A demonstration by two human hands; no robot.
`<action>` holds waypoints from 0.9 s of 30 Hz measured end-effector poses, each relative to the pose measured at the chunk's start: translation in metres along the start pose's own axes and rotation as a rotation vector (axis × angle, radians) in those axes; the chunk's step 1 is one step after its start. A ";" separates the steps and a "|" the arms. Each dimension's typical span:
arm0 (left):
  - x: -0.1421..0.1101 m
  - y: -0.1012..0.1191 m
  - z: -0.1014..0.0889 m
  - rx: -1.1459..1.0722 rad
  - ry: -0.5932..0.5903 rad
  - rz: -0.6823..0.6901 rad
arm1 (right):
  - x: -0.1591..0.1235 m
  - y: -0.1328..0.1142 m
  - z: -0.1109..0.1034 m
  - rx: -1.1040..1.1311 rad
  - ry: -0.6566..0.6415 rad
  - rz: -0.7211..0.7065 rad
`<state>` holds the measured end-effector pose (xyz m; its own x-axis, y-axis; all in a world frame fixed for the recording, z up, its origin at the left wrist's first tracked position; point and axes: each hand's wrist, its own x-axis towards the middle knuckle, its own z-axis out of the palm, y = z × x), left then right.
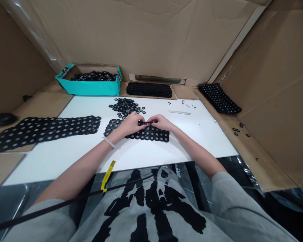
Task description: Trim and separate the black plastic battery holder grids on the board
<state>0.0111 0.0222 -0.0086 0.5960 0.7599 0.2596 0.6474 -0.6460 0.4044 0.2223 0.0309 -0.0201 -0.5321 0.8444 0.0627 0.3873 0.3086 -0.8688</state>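
Observation:
My left hand (134, 123) and my right hand (160, 122) meet above a black sheet (151, 134) patterned with pale round spots, lying on the white board. Both are closed, fingertips pinching a small black strip-like piece (146, 123) between them. Whether that piece is joined to the sheet I cannot tell. Just beyond my left hand lies a heap of small black rings (126, 106). A longer spotted black sheet (50, 129) stretches out to the left.
A turquoise box (91, 88) of black rings stands at the back left. Stacked black sheets (148, 90) lie behind the white board (207, 134), and another spotted sheet (219, 99) is at right. A white pen-like tool (179, 112) and black scraps lie nearby. Cardboard walls surround the table.

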 end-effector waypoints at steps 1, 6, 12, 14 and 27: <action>-0.001 0.001 0.000 0.013 0.003 -0.013 | -0.001 -0.002 0.000 -0.027 0.009 0.007; -0.001 0.005 -0.003 0.106 0.068 -0.070 | -0.004 -0.010 0.001 -0.095 0.047 0.058; 0.005 -0.009 -0.008 -0.040 0.054 -0.228 | 0.000 -0.003 0.001 -0.062 0.062 0.079; 0.006 -0.024 -0.019 -0.101 0.151 -0.340 | 0.001 0.001 -0.001 -0.069 0.067 0.054; 0.000 -0.063 -0.046 -0.003 0.337 -0.378 | -0.006 -0.003 -0.013 -0.036 -0.248 -0.115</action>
<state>-0.0518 0.0665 0.0062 0.1337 0.9223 0.3627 0.7868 -0.3213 0.5269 0.2343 0.0308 -0.0113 -0.7405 0.6712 0.0343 0.3375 0.4155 -0.8447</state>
